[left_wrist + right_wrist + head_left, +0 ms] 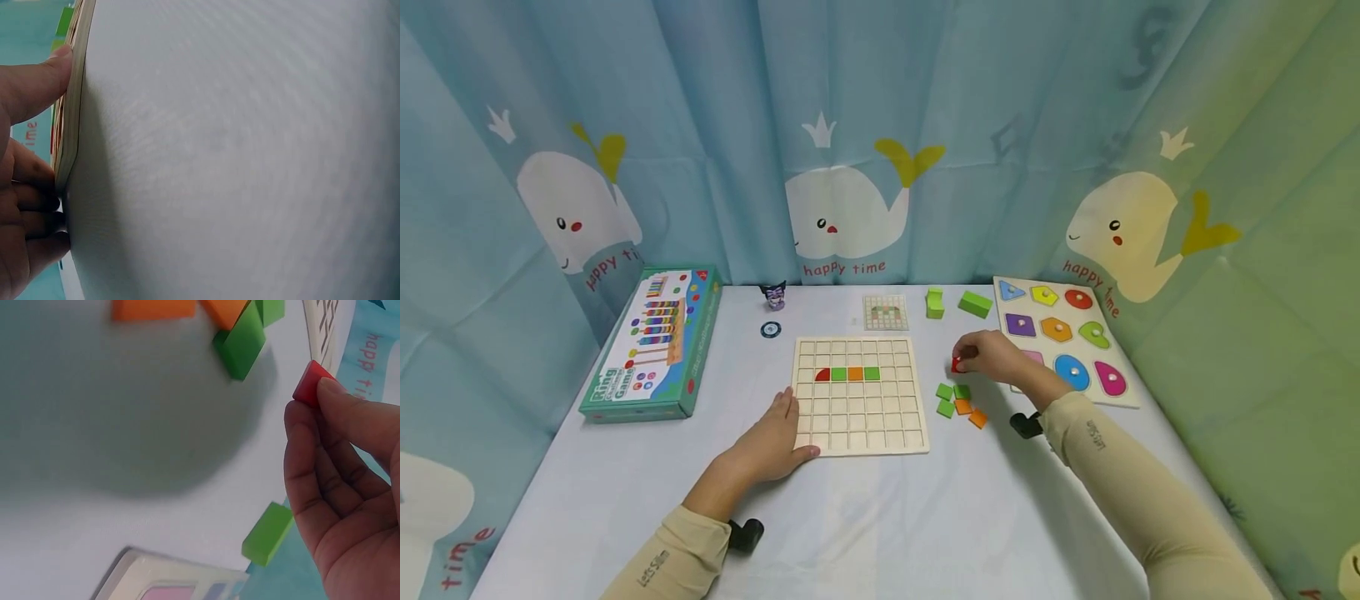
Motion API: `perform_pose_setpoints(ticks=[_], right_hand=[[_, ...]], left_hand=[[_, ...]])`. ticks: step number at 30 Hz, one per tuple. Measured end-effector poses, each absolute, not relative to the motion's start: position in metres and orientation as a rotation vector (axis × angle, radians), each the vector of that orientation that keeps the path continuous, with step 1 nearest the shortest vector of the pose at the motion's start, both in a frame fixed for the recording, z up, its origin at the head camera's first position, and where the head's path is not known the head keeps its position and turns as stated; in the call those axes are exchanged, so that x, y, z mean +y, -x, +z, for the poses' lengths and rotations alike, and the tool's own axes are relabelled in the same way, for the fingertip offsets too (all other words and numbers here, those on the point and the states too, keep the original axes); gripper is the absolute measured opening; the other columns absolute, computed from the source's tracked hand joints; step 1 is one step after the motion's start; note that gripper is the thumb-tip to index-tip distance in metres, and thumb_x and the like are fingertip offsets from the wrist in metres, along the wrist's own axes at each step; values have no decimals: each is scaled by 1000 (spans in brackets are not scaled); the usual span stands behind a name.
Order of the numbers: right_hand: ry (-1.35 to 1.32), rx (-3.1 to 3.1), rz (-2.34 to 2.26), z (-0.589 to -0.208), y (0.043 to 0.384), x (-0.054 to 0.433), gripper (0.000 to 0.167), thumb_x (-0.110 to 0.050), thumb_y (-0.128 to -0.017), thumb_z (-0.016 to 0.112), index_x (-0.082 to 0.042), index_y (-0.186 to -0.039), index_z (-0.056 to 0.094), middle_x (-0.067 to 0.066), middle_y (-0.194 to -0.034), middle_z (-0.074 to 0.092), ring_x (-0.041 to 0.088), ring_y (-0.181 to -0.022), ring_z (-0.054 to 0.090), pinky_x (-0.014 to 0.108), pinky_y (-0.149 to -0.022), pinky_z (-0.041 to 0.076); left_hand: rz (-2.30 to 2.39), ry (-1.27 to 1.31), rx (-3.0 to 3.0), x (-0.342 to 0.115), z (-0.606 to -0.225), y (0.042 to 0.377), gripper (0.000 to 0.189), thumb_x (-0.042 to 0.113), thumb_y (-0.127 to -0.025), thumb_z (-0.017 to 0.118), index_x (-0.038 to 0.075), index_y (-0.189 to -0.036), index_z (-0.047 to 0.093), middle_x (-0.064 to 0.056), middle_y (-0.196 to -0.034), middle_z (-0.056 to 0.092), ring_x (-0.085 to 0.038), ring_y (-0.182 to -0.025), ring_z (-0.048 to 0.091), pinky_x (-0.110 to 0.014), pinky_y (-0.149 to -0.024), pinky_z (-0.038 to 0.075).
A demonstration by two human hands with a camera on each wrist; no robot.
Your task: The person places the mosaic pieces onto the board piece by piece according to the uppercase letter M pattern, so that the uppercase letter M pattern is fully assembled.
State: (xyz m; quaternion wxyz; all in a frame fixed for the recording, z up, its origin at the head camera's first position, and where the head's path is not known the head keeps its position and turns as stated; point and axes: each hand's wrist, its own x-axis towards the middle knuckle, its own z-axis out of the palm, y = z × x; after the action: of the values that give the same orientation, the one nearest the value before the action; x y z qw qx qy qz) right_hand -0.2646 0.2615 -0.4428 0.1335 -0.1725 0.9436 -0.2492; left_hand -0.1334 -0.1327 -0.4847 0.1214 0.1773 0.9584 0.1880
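Blue curtains (722, 125) with white whales hang behind your white table (850, 533). Your left hand (771, 442) rests at the left side of a square wooden board (859, 423). Its thumb touches the edge nearest you, and its fingers lie loose and fairly straight along the left edge. Your right hand (996, 357) is pinching a small red piece (308, 386) with the thumb and fingertips. That red piece is to the right of the board, apart from it and just past the loose bits. I cannot tell if it touches the table.

On the board, four bits sit side by side in one row: a red one with a round corner (823, 375), a green square (838, 374), an orange square (855, 374) and another green square (872, 373). Near your right hand lie three loose green bits (945, 408) and two loose orange bits (977, 418).

Behind the board is a little picture card (886, 321), with two green blocks (975, 304) to its right. On your far right is a shape puzzle (1022, 306). Off to the left are a tiny doll (774, 297), a round chip (771, 330) and a big green game box (647, 342).
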Motion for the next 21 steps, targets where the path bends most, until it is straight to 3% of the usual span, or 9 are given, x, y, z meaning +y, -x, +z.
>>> perform_pose_setpoints(ticks=[11, 21], right_hand=[[536, 2735, -752, -444, 270, 237, 6, -6, -92, 73, -7, -98, 75, 1, -90, 71, 19, -83, 61, 36, -79, 54], [558, 2720, -724, -445, 274, 214, 8, -7, -92, 74, -7, -99, 76, 1, -90, 72, 17, -79, 60, 31, -71, 52]], left_hand=[[542, -516, 2801, -132, -486, 133, 93, 39, -95, 70, -21, -148, 23, -36, -159, 17, -46, -149, 18, -49, -119, 24], [517, -496, 2801, -131, -488, 135, 93, 40, -96, 68, -20, -149, 23, -34, -160, 16, -45, -149, 16, -49, -119, 24]])
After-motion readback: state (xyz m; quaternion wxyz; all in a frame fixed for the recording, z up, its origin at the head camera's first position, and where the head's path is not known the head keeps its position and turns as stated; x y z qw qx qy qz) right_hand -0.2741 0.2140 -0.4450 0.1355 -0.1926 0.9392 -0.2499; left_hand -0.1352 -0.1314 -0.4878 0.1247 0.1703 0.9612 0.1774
